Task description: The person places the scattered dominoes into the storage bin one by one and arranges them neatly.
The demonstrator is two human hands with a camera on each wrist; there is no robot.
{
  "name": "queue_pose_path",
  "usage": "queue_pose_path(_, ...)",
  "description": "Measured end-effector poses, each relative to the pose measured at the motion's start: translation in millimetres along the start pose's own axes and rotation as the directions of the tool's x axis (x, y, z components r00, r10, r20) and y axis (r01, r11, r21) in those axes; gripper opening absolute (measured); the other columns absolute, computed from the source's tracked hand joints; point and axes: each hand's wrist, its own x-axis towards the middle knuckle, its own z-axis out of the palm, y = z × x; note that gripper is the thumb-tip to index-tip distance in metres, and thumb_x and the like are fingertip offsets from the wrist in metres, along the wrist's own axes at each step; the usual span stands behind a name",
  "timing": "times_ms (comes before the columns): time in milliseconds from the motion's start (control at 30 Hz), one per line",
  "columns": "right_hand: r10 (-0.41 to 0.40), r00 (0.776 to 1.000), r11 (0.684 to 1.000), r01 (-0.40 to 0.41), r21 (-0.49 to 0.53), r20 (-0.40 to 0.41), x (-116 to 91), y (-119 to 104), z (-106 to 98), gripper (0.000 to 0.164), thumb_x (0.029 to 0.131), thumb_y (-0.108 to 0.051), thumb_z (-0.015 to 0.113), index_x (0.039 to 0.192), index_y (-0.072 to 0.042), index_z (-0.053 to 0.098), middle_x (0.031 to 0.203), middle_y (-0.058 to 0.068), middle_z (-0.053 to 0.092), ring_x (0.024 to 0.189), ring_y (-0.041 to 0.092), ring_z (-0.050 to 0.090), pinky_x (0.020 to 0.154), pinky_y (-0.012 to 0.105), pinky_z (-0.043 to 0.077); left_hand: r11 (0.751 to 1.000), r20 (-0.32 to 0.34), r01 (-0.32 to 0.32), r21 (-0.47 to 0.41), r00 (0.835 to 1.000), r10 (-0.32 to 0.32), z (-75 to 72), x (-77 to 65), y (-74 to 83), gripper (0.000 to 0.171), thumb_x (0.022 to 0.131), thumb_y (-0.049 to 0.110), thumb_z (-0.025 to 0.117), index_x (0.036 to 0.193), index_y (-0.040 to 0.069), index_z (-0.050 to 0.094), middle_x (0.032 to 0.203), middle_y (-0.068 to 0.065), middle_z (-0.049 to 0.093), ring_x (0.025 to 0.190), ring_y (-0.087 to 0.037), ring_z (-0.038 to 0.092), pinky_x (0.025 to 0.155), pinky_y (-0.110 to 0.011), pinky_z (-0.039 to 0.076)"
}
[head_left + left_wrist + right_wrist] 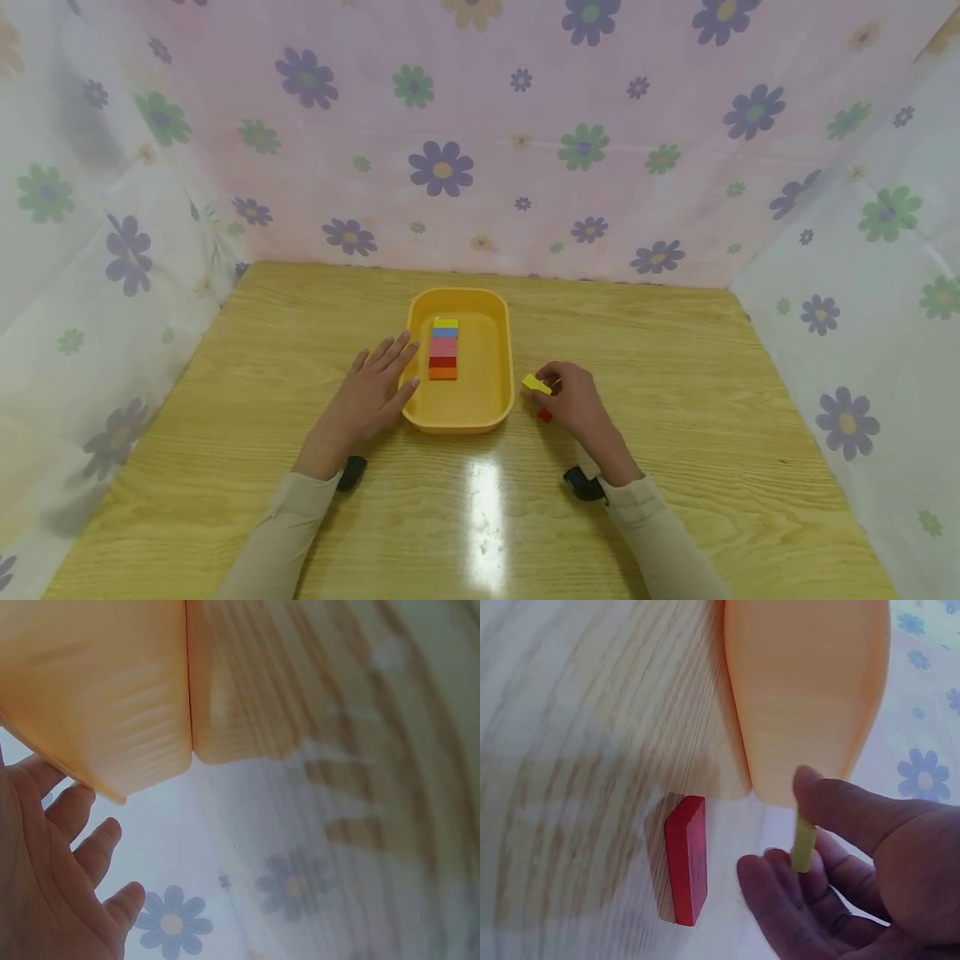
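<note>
A yellow-orange plastic tray [483, 392] stands on the table. Inside it, toward its left side, several flat blocks lie in a column: yellow, blue, pink [443, 347], red and orange. My left hand [367, 396] rests at the tray's left rim, fingers straight and spread over the edge. My right hand [576, 402] pinches a yellow block [536, 384] between thumb and fingers, just right of the tray; the right wrist view shows this yellow block [803, 846] edge-on. Below that hand a red block [687, 861] lies on the table, partly hidden by the hand in the head view.
The wooden table [675, 375] carries the tray near its middle. Flower-patterned cloth [480, 167] hangs behind the table and along both sides. A dark wrist device [585, 483] shows at the right cuff, another [352, 473] at the left.
</note>
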Motion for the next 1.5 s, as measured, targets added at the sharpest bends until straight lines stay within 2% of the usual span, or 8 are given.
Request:
queue_pose_path(233,0.009,0.999,0.997,-0.006,0.081,-0.047,-6.2,2.9,1.5,0.022,0.084,-0.006,0.083,0.102,-0.001,0.072,0.097,0.011,0.067,0.086,0.023,0.064,0.078,0.039,0.058,1.0,0.001,0.005,0.005,1.0,-0.005,0.4,-0.5,1.3,0.063,0.108,0.039,0.046,0.162,0.013,0.029,0.17,-0.008,0.019,0.155,-0.037,0.02,0.122,-0.066,0.011)
queue_pose_path(533,-0.081,0.979,0.972,0.119,0.2,-0.188,-10.1,9.5,4.2,0.02,0.078,-0.004,0.088,0.095,-0.003,0.078,0.092,0.011,0.075,0.081,0.024,0.069,0.071,0.029,0.059,1.0,-0.005,0.002,0.01,1.0,-0.002,0.5,-0.4,-0.2,0.063,0.108,0.04,0.046,0.162,0.013,0.028,0.17,-0.007,0.019,0.156,-0.036,0.019,0.122,-0.066,0.011)
queue_pose_path(767,-0.027,0.979,0.911,0.107,0.398,-0.201,-11.6,13.1,7.6,0.02,0.085,-0.001,0.081,0.105,0.0,0.079,0.105,0.017,0.075,0.092,0.027,0.07,0.071,0.023,0.061,1.0,-0.003,0.002,0.006,1.0,-0.002,0.8,0.1,-0.5,0.063,0.108,0.039,0.047,0.162,0.014,0.028,0.17,-0.007,0.02,0.156,-0.036,0.019,0.122,-0.066,0.011)
queue_pose_path(933,-0.033,0.98,0.882,0.121,0.456,-0.197,-11.5,10.8,9.3,0.021,0.088,0.005,0.075,0.109,0.008,0.076,0.109,0.025,0.073,0.097,0.026,0.071,0.074,0.023,0.06,1.0,-0.005,0.002,0.008,1.0,-0.002,1.1,0.4,-0.8,0.063,0.108,0.039,0.046,0.162,0.013,0.028,0.17,-0.007,0.02,0.156,-0.036,0.019,0.122,-0.066,0.011)
queue_pose_path(1067,-0.025,0.982,0.856,0.119,0.504,-0.189,-11.4,8.5,10.6,0.019,0.09,0.008,0.071,0.109,0.011,0.074,0.109,0.028,0.072,0.092,0.014,0.071,0.072,0.021,0.06,1.0,-0.003,0.003,0.004,1.0,-0.003,0.8,0.2,-0.4,0.063,0.108,0.039,0.046,0.162,0.013,0.028,0.17,-0.007,0.02,0.156,-0.036,0.019,0.122,-0.066,0.011)
queue_pose_path(1167,-0.026,0.974,0.841,0.144,0.522,-0.227,-12.4,4.6,10.9,0.02,0.089,0.007,0.073,0.109,0.01,0.074,0.106,0.027,0.073,0.084,0.006,0.07,0.068,0.02,0.06,1.0,-0.009,-0.002,0.004,1.0,0.002,0.7,0.3,-0.5,0.063,0.108,0.039,0.047,0.162,0.013,0.028,0.169,-0.008,0.02,0.155,-0.037,0.02,0.122,-0.066,0.012)
queue_pose_path(1333,-0.045,0.954,0.795,0.214,0.567,-0.297,-14.3,-5.7,11.3,0.023,0.085,0.006,0.078,0.107,0.011,0.073,0.103,0.026,0.074,0.078,0.009,0.072,0.061,0.025,0.061,1.0,-0.017,-0.008,0.0,1.0,0.008,0.6,0.1,-1.0,0.062,0.108,0.038,0.047,0.162,0.013,0.029,0.169,-0.008,0.021,0.155,-0.038,0.021,0.121,-0.067,0.012)
queue_pose_path(1500,-0.062,0.954,0.771,0.233,0.593,-0.293,-12.8,-19.8,15.5,0.023,0.085,0.002,0.08,0.107,0.008,0.075,0.105,0.024,0.074,0.078,0.009,0.073,0.057,0.031,0.061,1.0,-0.021,-0.007,-0.009,1.0,0.007,0.6,-0.5,-0.8,0.062,0.108,0.04,0.046,0.162,0.013,0.03,0.169,-0.008,0.022,0.155,-0.038,0.022,0.121,-0.067,0.012)
